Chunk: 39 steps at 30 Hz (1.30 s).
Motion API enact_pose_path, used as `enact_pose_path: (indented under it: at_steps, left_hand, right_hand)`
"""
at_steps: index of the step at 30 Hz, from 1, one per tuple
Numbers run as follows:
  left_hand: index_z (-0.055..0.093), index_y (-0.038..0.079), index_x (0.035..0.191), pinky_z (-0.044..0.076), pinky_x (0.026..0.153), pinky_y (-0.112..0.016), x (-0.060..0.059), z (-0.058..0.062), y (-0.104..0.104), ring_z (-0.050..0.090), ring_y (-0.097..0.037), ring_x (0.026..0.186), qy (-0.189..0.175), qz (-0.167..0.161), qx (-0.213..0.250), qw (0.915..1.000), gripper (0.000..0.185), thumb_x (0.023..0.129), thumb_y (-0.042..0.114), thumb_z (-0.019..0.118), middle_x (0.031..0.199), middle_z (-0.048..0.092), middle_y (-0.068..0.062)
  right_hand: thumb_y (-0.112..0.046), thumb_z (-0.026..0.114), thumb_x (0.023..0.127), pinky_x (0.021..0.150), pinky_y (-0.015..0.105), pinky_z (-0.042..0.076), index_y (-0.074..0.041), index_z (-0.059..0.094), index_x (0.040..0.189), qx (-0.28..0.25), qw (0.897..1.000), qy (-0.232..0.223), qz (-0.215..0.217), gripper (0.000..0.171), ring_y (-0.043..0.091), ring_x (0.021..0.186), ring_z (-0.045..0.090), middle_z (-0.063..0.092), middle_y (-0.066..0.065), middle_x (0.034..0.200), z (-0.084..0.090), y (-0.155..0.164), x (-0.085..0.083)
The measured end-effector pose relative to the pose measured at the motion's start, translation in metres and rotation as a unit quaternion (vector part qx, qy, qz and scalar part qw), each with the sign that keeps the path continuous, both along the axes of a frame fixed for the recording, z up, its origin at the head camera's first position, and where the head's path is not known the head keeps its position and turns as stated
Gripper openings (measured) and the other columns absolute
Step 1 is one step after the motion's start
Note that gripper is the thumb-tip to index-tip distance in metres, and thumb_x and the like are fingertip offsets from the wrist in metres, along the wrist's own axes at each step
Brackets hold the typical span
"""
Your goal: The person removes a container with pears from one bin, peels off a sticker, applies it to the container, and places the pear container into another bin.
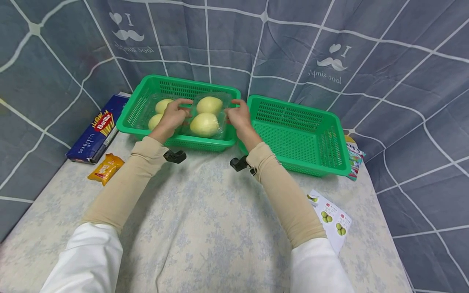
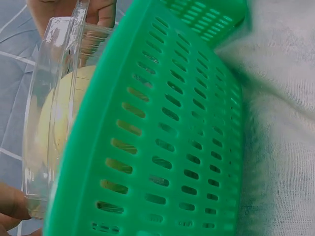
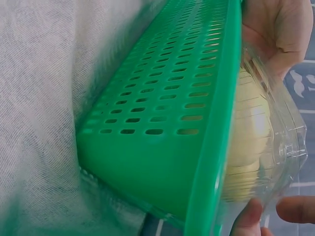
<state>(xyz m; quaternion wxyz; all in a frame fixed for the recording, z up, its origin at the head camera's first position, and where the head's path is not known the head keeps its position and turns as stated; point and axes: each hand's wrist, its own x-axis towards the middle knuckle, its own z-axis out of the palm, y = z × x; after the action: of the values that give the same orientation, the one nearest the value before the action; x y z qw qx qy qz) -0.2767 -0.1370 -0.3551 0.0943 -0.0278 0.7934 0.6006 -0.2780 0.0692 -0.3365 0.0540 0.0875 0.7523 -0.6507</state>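
Observation:
A clear plastic box (image 1: pixel 209 116) with two pale yellow fruits (image 1: pixel 204 124) sits tilted in the right half of the left green basket (image 1: pixel 205 143). In both wrist views its lid stands above the basket's rim. My left hand (image 1: pixel 175 116) holds the box's left side, and in the left wrist view its fingers (image 2: pixel 12 204) are at a lower corner. From the other side, my right hand (image 1: pixel 239 118) pinches the edge with thumb (image 3: pixel 247 216) and finger. Left of it, partly behind my left hand, lies another clear box with yellow fruits (image 1: pixel 155 121).
A second green basket (image 1: pixel 293 138) stands to the right, with a colourful packet (image 1: pixel 353 156) beyond it. A blue spaghetti box (image 1: pixel 99 128) and an orange packet (image 1: pixel 106 169) lie at left. A printed sheet (image 1: pixel 329 219) lies by my right forearm.

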Motion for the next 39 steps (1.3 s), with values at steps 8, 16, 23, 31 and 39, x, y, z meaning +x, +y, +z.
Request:
enact_pose_path:
  at_steps: [8, 16, 23, 31, 39]
  left_hand:
    - [0.046, 0.013, 0.150, 0.053, 0.078, -0.024, 0.002, 0.004, 0.002, 0.057, -0.024, 0.120, 0.011, 0.030, 0.029, 0.9990, 0.047, 0.105, 0.002, 0.039, 0.147, 0.046, -0.019]
    - [0.048, 0.016, 0.149, 0.053, 0.080, -0.022, 0.007, 0.014, 0.005, 0.057, -0.026, 0.128, 0.020, 0.032, 0.048, 0.9982, 0.048, 0.103, 0.001, 0.048, 0.149, 0.049, -0.016]
    - [0.051, 0.013, 0.146, 0.053, 0.071, -0.017, 0.012, 0.021, 0.008, 0.061, -0.021, 0.117, 0.036, 0.037, 0.078, 0.9956, 0.048, 0.100, -0.001, 0.051, 0.141, 0.054, -0.014]
    - [0.052, 0.011, 0.145, 0.053, 0.072, -0.020, 0.020, 0.031, 0.009, 0.062, -0.015, 0.107, 0.051, 0.039, 0.096, 0.9933, 0.047, 0.100, -0.002, 0.052, 0.125, 0.057, -0.004]
    - [0.055, 0.012, 0.142, 0.054, 0.071, -0.020, 0.034, 0.044, 0.012, 0.063, -0.019, 0.110, 0.051, 0.041, 0.122, 0.9903, 0.046, 0.098, -0.002, 0.055, 0.124, 0.058, -0.005]
  right_hand:
    - [-0.009, 0.055, 0.101, 0.093, 0.044, 0.056, -0.009, 0.043, 0.148, -0.007, 1.000, 0.014, -0.017, 0.049, 0.014, 0.073, 0.056, 0.059, 0.007, 0.098, 0.004, 0.004, 0.003]
    - [-0.012, 0.056, 0.102, 0.071, 0.024, 0.052, -0.009, 0.045, 0.146, -0.010, 0.998, 0.036, -0.041, 0.046, 0.012, 0.073, 0.056, 0.058, 0.002, 0.089, 0.007, 0.013, 0.009]
    - [-0.014, 0.058, 0.102, 0.070, 0.024, 0.055, -0.010, 0.046, 0.145, 0.000, 0.998, 0.049, -0.051, 0.045, 0.011, 0.075, 0.059, 0.057, -0.002, 0.091, 0.011, 0.020, 0.014]
    - [-0.014, 0.057, 0.102, 0.067, 0.024, 0.054, -0.012, 0.048, 0.144, -0.010, 0.997, 0.066, -0.045, 0.042, 0.011, 0.074, 0.058, 0.059, 0.000, 0.088, 0.022, 0.024, 0.022]
    - [-0.013, 0.057, 0.102, 0.065, 0.025, 0.054, -0.011, 0.049, 0.142, -0.021, 0.994, 0.089, -0.051, 0.041, 0.011, 0.071, 0.058, 0.058, -0.002, 0.088, 0.033, 0.027, 0.034]
